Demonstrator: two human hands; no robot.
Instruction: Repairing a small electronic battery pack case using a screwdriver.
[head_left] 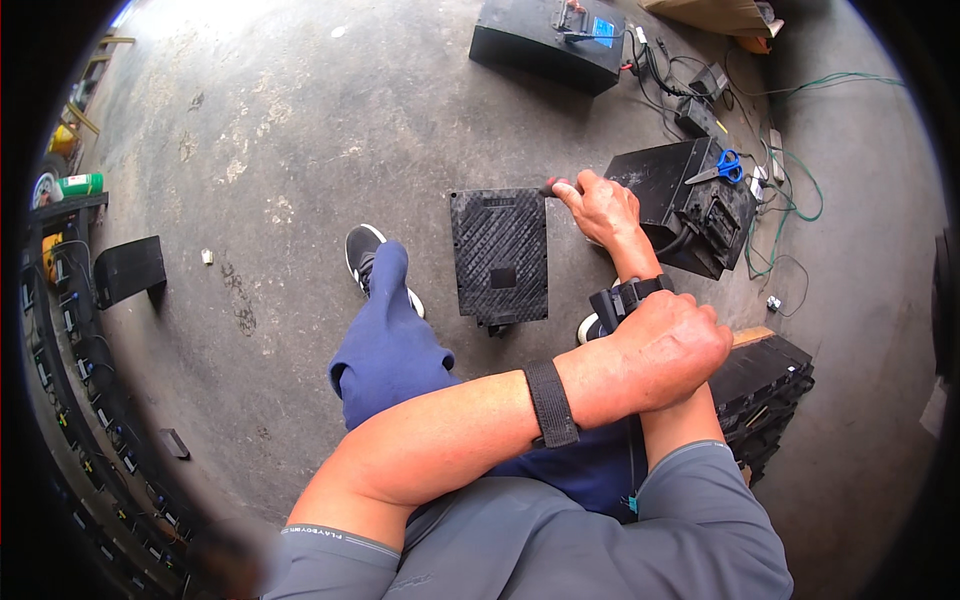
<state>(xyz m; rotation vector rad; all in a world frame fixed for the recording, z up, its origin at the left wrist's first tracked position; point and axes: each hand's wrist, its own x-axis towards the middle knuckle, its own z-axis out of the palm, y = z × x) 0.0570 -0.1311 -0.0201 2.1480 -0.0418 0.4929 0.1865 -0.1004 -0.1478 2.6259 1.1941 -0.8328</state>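
My right hand (604, 208) is closed around a tool with a red-and-black handle (553, 187), perhaps a screwdriver; most of it is hidden. The handle's end shows at the upper right corner of a flat black ribbed panel (503, 250), which lies on the floor between my feet. My left arm crosses in front of me. The left hand (665, 352) is curled into a fist over my right forearm, its fingertips out of sight. Just right of my right hand stands a black metal box (655, 180), with blue-handled scissors (722, 170) lying on it.
Another black box (535, 45) with a cable sits at the far side. Adapters (700, 118) and a green cord (815, 190) trail along the right. A stack of black cases (765, 385) is close by my right arm. Along the left runs a rack of black units (75, 400).
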